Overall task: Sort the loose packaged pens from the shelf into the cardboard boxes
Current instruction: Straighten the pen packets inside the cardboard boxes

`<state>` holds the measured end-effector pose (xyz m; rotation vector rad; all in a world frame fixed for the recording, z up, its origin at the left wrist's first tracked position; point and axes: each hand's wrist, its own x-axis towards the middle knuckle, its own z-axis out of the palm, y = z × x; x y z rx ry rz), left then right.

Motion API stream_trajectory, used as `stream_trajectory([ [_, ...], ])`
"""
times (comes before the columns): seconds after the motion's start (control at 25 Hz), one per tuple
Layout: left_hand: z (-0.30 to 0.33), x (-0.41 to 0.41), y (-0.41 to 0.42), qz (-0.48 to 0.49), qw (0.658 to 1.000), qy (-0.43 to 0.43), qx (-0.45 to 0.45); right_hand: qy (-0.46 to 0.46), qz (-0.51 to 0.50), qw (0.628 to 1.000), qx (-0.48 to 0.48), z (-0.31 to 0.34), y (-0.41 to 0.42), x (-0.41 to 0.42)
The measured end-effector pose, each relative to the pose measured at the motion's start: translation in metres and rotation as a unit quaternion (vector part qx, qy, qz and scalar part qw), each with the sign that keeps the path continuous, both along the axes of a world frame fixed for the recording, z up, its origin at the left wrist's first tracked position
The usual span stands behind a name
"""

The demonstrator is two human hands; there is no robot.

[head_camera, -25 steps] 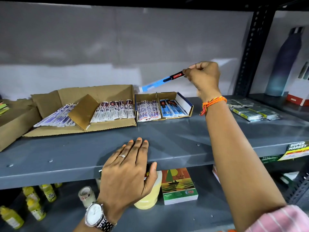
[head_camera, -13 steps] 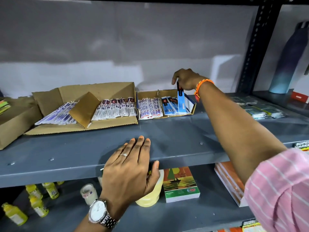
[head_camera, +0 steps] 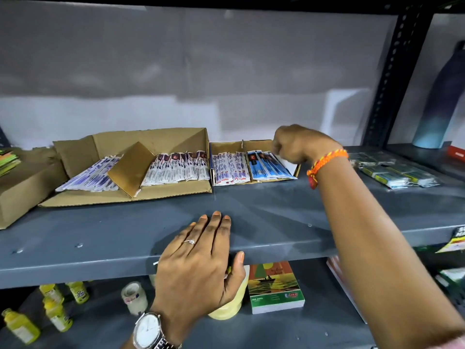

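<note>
A small cardboard box [head_camera: 226, 146] on the grey shelf [head_camera: 264, 210] holds white-and-red packaged pens [head_camera: 230, 168] on its left and blue packaged pens [head_camera: 266, 167] on its right. My right hand [head_camera: 297, 146] hovers over the box's right end, blurred, with its fingers curled and nothing visible in them. Flat on the shelf's front edge rests my left hand [head_camera: 201, 258], fingers spread. A larger open cardboard box [head_camera: 151, 142] to the left holds two rows of white-and-purple packaged pens [head_camera: 178, 168]. Loose greenish packs [head_camera: 392, 172] lie on the shelf at the right.
A closed carton [head_camera: 20, 185] stands at the far left. A black shelf post [head_camera: 392, 71] rises at the right, with a dark bottle [head_camera: 440, 104] beyond it. On the lower shelf are yellow bottles [head_camera: 20, 326], a tape roll [head_camera: 134, 297] and a notebook [head_camera: 274, 285].
My right hand carried a blue packaged pen down from mid-air into the small box's right side, and the pen now lies with the other blue ones. The left hand stayed put.
</note>
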<state>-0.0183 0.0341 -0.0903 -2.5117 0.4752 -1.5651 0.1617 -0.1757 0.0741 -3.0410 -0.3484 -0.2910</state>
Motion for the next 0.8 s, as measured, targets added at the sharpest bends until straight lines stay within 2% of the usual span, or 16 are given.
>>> stream_trajectory([
  [0.16,0.002,-0.002,-0.001,0.003,1.0,0.009,0.002,0.028,0.007,0.999,-0.024,-0.018,0.011,-0.032],
  [0.4,0.003,-0.003,-0.001,0.001,1.0,0.011,-0.003,0.041,0.003,0.999,-0.026,-0.027,0.014,-0.027],
  [0.68,0.002,-0.003,-0.001,-0.001,1.0,0.019,-0.001,0.02,0.015,0.999,0.042,-0.03,0.014,-0.028],
  [0.8,0.004,-0.003,0.0,-0.007,1.0,0.025,-0.003,0.044,0.013,0.998,0.05,-0.035,0.015,-0.025],
])
